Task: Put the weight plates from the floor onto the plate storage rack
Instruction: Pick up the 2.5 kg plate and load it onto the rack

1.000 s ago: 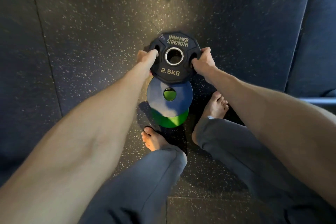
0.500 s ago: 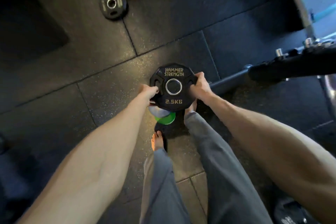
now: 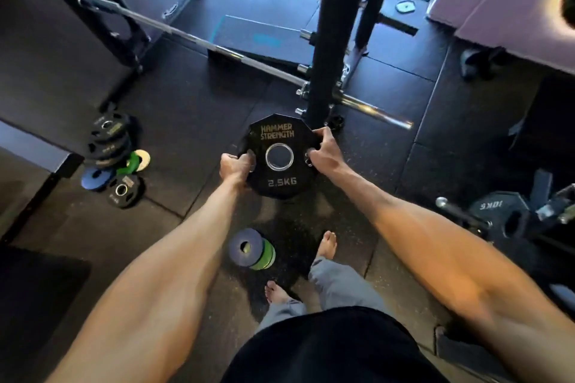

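A black 2.5 kg plate (image 3: 281,186) marked Hammer Strength is held flat-on in the air in front of me. My left hand (image 3: 234,166) grips its left edge through a slot and my right hand (image 3: 323,149) grips its right edge. Below it, on the floor by my feet, lies a small stack with a blue plate (image 3: 247,247) on top of green ones. More plates (image 3: 109,146) are piled on the floor at the left. A black rack upright (image 3: 326,40) rises just beyond the held plate, with short pegs on its side.
A barbell (image 3: 217,51) lies across the floor behind the upright. A rack with a 10 kg plate (image 3: 497,214) stands at the right. A dark bench frame (image 3: 40,158) fills the left side. Purple padding (image 3: 513,3) sits at the back right.
The plate has been lifted well off the floor stack and carried toward the upright. My view has risen and swung forward, bringing the rack and barbell into sight.
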A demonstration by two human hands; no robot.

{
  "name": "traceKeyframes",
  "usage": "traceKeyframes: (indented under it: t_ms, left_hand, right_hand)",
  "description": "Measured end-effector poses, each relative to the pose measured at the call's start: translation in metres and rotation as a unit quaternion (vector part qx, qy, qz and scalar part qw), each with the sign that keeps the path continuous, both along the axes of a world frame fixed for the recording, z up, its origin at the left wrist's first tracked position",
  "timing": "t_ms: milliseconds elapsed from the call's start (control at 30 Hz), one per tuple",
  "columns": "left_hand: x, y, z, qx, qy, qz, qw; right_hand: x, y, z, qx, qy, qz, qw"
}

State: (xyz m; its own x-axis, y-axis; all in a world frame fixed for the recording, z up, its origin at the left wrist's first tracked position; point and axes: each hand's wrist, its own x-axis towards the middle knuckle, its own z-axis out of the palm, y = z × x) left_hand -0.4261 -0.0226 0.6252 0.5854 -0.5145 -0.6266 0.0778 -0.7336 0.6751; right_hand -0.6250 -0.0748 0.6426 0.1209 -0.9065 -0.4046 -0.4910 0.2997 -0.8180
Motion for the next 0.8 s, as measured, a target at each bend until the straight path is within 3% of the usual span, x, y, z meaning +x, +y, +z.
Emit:
traceKeyframes:
  t_ms: [100,333,467,800]
  left_hand:
    - [-0.055,-0.032,0.034,-0.067,-0.046,-0.026,0.996]
    - [-0.196,-0.131,0.066,-0.163,-0.037,-0.065,0.984]
    - [-0.276,-0.186,0.077,-0.204,-0.039,-0.1,0.973]
    - [-0.417,-0.312,0.095,-0.203,-0.065,-0.203,0.956]
  right_hand:
    - [-0.052,-0.014,0.031,-0.034,-0.01,-0.07,0.997]
    - [-0.188,-0.074,0.067,-0.114,0.008,-0.191,0.975]
    - [-0.265,-0.121,0.072,-0.106,0.022,-0.234,0.966]
    - [-0.402,-0.221,0.053,-0.111,-0.022,-0.355,0.928]
